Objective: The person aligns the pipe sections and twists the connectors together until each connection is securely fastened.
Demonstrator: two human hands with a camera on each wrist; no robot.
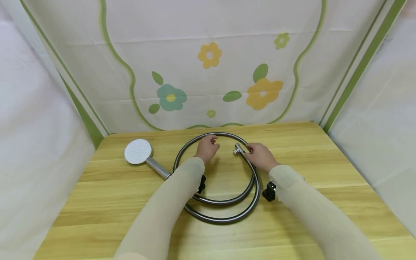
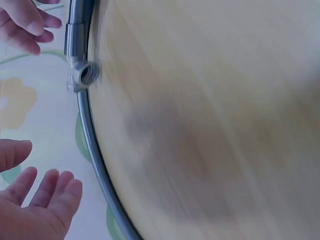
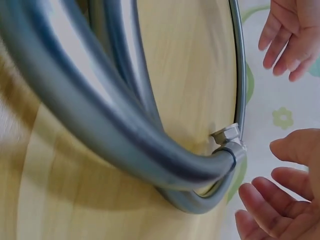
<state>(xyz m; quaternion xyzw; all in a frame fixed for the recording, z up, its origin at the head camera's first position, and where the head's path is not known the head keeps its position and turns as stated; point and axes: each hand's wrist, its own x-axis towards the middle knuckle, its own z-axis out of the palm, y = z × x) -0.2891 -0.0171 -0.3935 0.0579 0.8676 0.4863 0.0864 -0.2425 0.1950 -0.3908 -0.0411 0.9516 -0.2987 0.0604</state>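
Note:
A dark grey shower hose (image 1: 221,220) lies coiled on the wooden table. At its left it joins a hand shower (image 1: 138,151) with a round white face and a silver handle. A silver fitting with a threaded side opening (image 2: 82,75) sits on the hose's other end, at the coil's right side. My right hand (image 1: 260,157) is beside this fitting, and the right wrist view shows its fingers (image 3: 270,205) loosely bent and apart from the hose. Over the coil's upper left is my left hand (image 1: 207,148), fingers relaxed and holding nothing.
The wooden table (image 1: 292,141) meets a white fabric wall (image 1: 182,54) printed with flowers at the back. More white fabric hangs at the left and right. A small black device is strapped at each wrist.

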